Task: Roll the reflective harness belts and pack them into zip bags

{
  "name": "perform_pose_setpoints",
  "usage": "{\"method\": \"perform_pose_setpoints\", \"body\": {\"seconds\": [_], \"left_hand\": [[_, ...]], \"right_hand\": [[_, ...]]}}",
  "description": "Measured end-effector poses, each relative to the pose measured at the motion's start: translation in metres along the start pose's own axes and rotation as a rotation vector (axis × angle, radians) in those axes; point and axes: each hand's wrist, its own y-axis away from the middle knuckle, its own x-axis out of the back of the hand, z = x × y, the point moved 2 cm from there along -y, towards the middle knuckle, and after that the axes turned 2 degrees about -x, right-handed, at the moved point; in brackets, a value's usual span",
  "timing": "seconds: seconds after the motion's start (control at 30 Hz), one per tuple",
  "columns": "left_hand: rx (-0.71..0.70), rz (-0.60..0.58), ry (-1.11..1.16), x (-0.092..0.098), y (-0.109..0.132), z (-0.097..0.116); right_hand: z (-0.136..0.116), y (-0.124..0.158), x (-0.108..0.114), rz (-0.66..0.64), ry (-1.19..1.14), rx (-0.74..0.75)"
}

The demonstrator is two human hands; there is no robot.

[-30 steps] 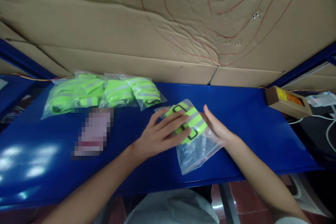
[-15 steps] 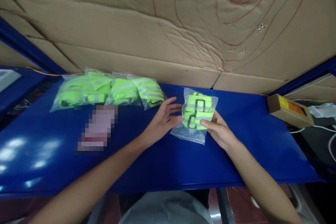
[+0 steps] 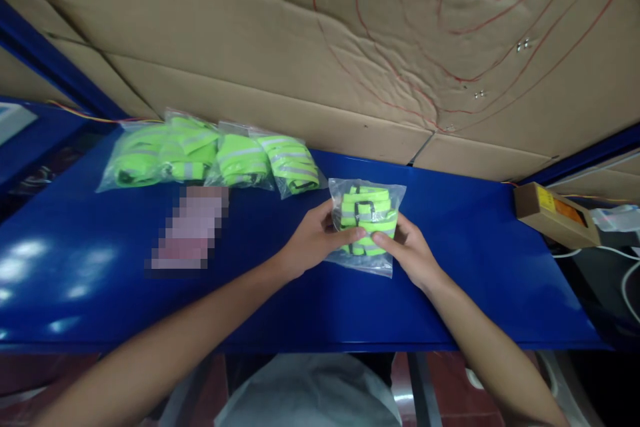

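Note:
Both hands hold a clear plastic bag [image 3: 367,267] between them, over the middle of the blue table. Inside it is a folded reflective strap [image 3: 369,213], neon yellow-green with grey stripes and black buckles. My left hand [image 3: 317,233] grips the bag's left side, its thumb pressed on the front. My right hand [image 3: 413,250] has the right side, thumb also on the front, close to the other thumb. The remaining fingers of both hands are mostly hidden behind the bag.
Several similar bagged straps [image 3: 243,160] lie in a row at the table's back left. A blurred-out pinkish rectangle [image 3: 193,227] lies before them. A small cardboard box [image 3: 555,217] sits at the right edge. Cardboard sheeting [image 3: 225,33] walls off the back.
My left hand has closed onto the bag's left side; before, it was open beside it. The bag has turned a little and sits more evenly between both hands. The view has shifted slightly.

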Motion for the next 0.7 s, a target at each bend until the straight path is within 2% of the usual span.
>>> {"method": "perform_pose_setpoints", "body": {"seconds": [0.17, 0.47, 0.7], "left_hand": [[0.085, 0.024, -0.004, 0.003, -0.002, -0.008], [0.093, 0.020, 0.000, 0.002, -0.001, -0.010], [0.244, -0.043, 0.068, 0.006, -0.009, -0.015]], "right_hand": [[0.004, -0.001, -0.002, 0.006, -0.052, -0.091], [0.011, -0.003, 0.000, 0.007, -0.057, -0.097], [0.016, -0.009, -0.001, -0.006, -0.183, -0.211]]}}
